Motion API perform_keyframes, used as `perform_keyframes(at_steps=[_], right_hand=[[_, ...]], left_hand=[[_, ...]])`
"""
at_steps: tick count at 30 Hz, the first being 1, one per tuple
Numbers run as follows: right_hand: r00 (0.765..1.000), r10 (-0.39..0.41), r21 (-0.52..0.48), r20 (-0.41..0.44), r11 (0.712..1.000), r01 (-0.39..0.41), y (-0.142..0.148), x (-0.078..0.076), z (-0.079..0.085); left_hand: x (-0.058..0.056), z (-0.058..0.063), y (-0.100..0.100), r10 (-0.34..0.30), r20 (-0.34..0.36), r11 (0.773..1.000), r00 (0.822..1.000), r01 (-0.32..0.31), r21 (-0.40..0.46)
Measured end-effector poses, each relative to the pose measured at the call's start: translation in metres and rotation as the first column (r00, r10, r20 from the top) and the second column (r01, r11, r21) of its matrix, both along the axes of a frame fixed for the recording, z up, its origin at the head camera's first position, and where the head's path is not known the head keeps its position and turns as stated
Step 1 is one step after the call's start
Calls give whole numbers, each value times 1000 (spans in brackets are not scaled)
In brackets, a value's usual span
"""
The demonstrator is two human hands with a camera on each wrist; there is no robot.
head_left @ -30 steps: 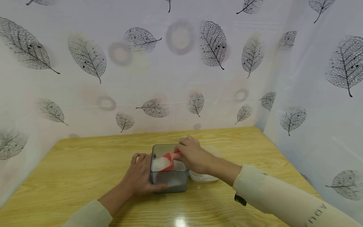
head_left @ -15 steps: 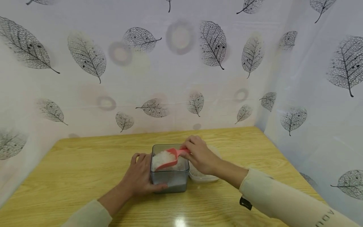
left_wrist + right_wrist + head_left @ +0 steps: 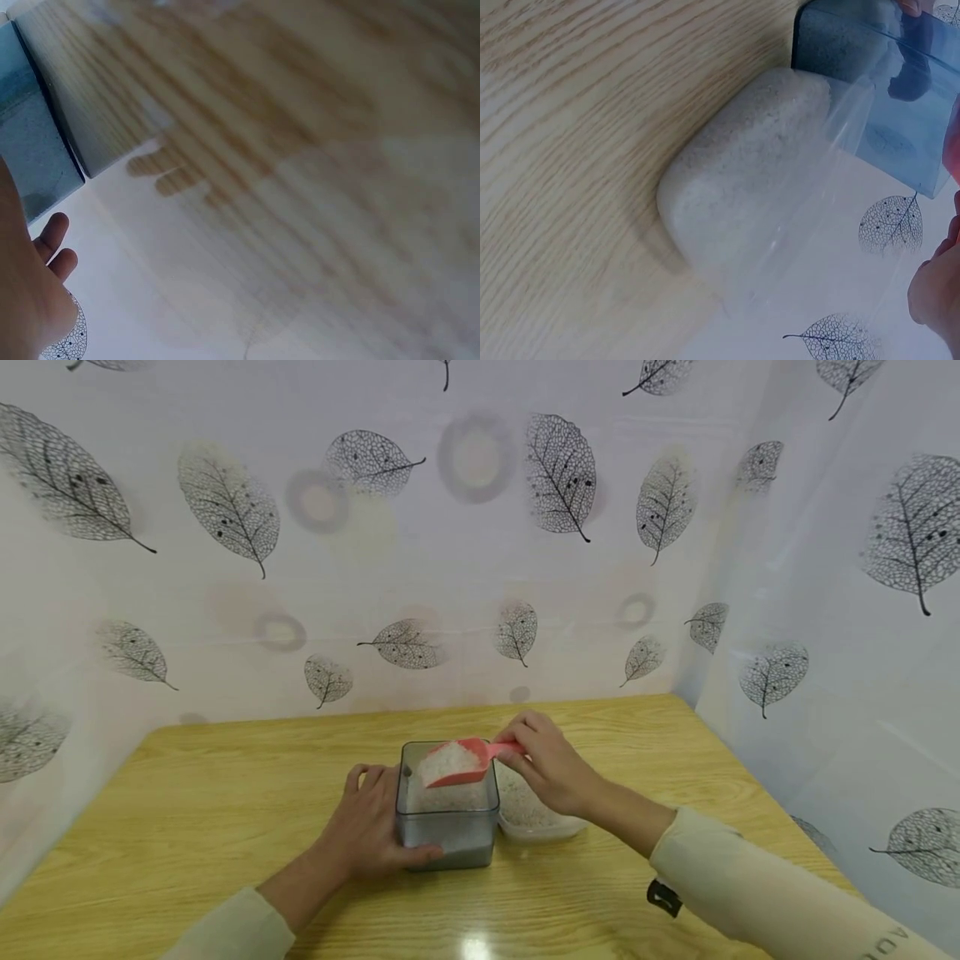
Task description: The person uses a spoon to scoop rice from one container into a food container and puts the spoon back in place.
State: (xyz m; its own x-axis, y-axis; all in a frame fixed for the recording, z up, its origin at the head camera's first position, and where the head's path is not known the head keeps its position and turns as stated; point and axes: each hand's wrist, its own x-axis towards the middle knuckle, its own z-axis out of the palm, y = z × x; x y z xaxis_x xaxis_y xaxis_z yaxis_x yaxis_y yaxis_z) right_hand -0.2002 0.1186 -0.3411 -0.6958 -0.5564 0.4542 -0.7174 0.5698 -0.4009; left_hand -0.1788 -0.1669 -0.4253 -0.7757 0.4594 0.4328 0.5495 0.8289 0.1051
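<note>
With my right hand (image 3: 551, 767) I pinch the handle of a red scoop (image 3: 471, 770). Heaped on the scoop are white grains that look like rice (image 3: 448, 762). The scoop is over the mouth of a see-through grey box (image 3: 453, 839), tilted a little toward its left side. More white grains lie inside the box. My left hand (image 3: 367, 831) holds the box at its left front corner, thumb along the front wall and fingers on the left side. In the right wrist view the box (image 3: 836, 45) stands beside the tub, and only part of my right hand (image 3: 937, 289) shows.
A low clear tub (image 3: 546, 833) of the same grains stands close against the box's right side, partly beneath my right hand. All rests on a wooden table (image 3: 247, 802). A leaf-print curtain (image 3: 465, 568) rises behind and at both sides.
My right hand has drawn the scoop up and to the right from inside the box, and its load of grains now shows heaped. My left hand and the box have stayed put.
</note>
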Motion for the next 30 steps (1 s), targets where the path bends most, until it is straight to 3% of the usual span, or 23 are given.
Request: perform_keyframes(at_steps=[13, 23, 30], right_hand=[[997, -74, -57, -14, 996, 73, 44, -1, 16], [985, -162, -28, -62, 987, 160, 104, 4, 4], [988, -121, 25, -97, 992, 124, 132, 9, -3]], left_hand=[[0, 0, -2, 8, 10, 1000, 1000, -7, -7], [-1, 0, -4, 4, -9, 1000, 1000, -4, -15], [-1, 2, -3, 0, 12, 1000, 1000, 0, -11]])
